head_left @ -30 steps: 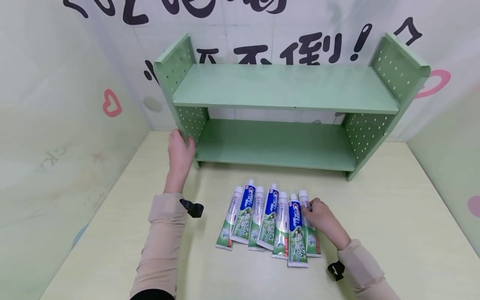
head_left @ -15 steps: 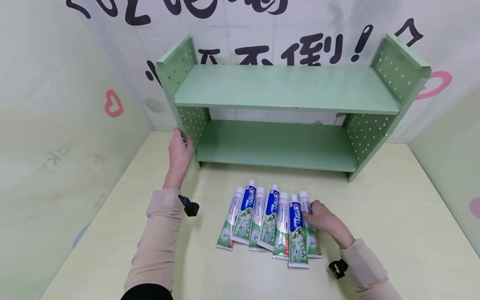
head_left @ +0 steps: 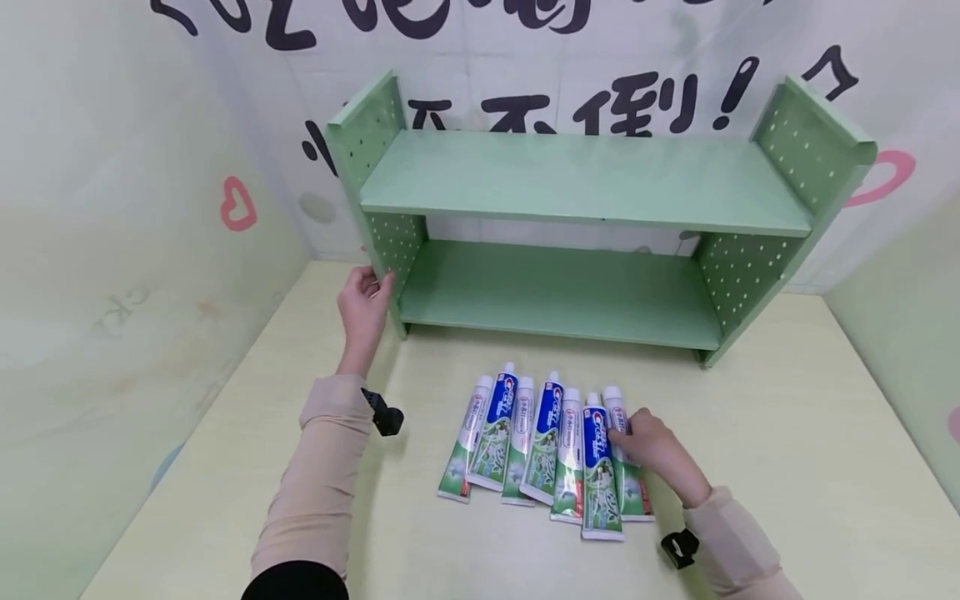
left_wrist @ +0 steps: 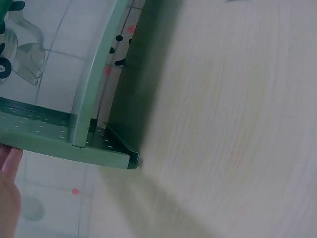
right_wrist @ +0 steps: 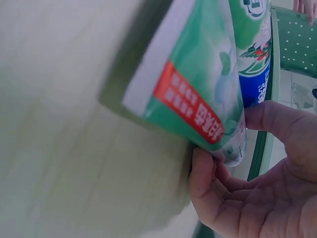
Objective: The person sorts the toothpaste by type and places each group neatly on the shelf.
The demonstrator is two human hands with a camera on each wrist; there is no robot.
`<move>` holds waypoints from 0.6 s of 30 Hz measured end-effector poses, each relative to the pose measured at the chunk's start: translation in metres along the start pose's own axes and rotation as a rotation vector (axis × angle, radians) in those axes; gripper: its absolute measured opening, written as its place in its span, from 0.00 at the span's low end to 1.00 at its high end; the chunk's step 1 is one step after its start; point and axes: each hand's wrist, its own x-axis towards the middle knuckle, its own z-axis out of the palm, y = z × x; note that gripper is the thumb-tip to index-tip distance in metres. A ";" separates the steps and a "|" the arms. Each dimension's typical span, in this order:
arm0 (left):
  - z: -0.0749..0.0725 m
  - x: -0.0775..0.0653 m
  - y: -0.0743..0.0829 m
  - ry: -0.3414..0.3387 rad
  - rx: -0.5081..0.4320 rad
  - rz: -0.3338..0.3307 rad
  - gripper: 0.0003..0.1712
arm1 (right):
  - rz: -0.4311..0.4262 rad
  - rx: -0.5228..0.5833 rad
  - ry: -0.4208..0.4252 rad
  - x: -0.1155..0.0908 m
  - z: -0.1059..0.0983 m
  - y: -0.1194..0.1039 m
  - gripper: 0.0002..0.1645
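In the head view, my left hand (head_left: 363, 312) grips the front edge of the left side panel of a green two-tier shelf (head_left: 555, 287), thumb on the front and fingers bent at the outer side. Part of that hand (left_wrist: 10, 193) shows at the panel in the left wrist view. My right hand (head_left: 654, 446) pinches the rightmost toothpaste tube (head_left: 628, 483), white and green, between thumb and fingers. Its flat tail (right_wrist: 163, 79) stands off the table with a shadow under it in the right wrist view. A blue-and-green toothpaste tube (head_left: 602, 492) lies right beside it.
Several more toothpaste tubes (head_left: 495, 446) lie side by side on the pale wooden table (head_left: 450, 550), in front of the shelf. Printed wall sheets (head_left: 150, 150) enclose the table at the back and both sides.
The head view has shifted slightly. My left fingers are more bent at the shelf's side panel. The rightmost tube's tail has moved slightly right, while my right hand keeps its hold.
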 end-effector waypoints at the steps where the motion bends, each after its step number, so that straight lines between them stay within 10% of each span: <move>1: 0.001 0.000 0.000 0.008 -0.006 -0.005 0.18 | 0.007 -0.012 0.000 0.000 0.000 0.000 0.20; 18: 0.004 -0.005 0.002 0.038 0.105 0.059 0.16 | -0.024 0.019 0.052 0.004 -0.014 0.005 0.23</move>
